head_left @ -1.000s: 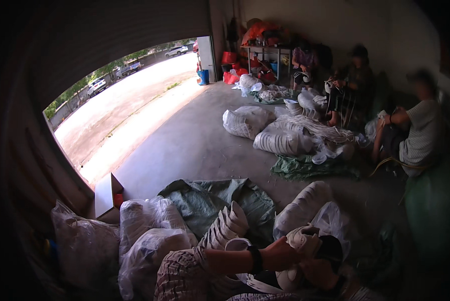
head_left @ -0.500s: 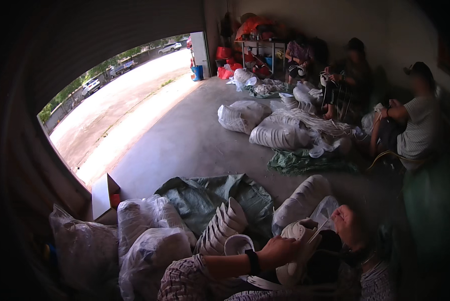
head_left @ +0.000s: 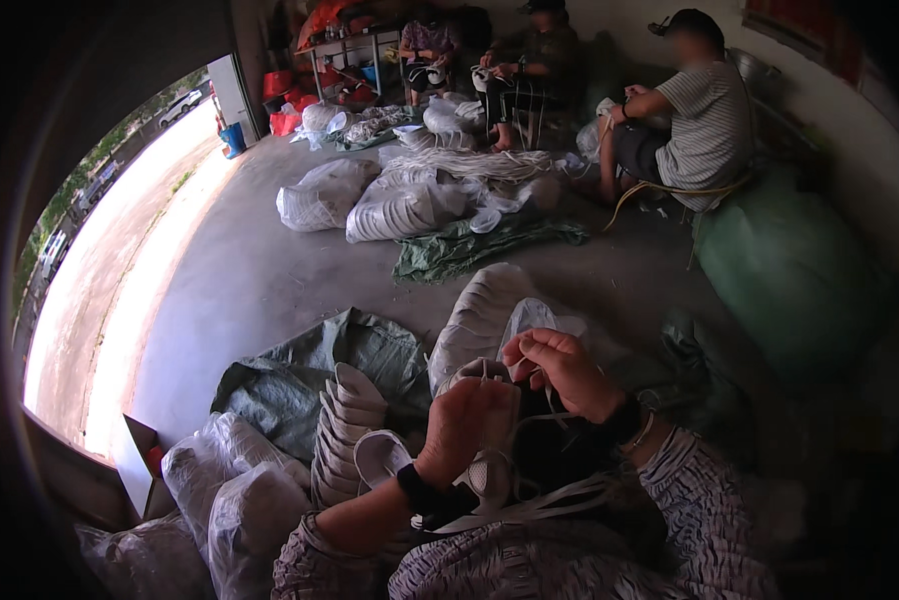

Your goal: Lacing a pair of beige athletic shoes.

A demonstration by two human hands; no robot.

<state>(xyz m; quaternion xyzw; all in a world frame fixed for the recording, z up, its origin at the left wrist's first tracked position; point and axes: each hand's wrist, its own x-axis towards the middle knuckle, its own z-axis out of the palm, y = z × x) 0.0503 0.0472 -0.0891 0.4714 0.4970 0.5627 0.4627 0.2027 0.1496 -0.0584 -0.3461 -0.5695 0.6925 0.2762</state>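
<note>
A pale shoe upper (head_left: 489, 478) is held above my lap, partly covered by my left hand (head_left: 466, 425), whose fingers are closed on it. Higher and to the right, my right hand (head_left: 561, 368) pinches a thin white shoelace (head_left: 525, 362) near the top of the upper. Across my lap lies a bundle of loose white laces (head_left: 559, 508). Left of my left wrist is another pale upper (head_left: 379, 456) with its opening facing up, beside a nested stack of uppers (head_left: 341, 430). My left fingertips are partly hidden.
Plastic-wrapped bundles (head_left: 259, 520) stand at my left, with a green woven sheet (head_left: 319, 370) beyond. A wrapped row of uppers (head_left: 479, 315) lies ahead. Farther off, several people sit among bagged uppers (head_left: 404, 207). A big green sack (head_left: 789, 280) is at right, an open doorway at left.
The view has swung right and down. My right hand has come in closer to my left, with the lace between its fingers. The left hand now grips the upper more upright.
</note>
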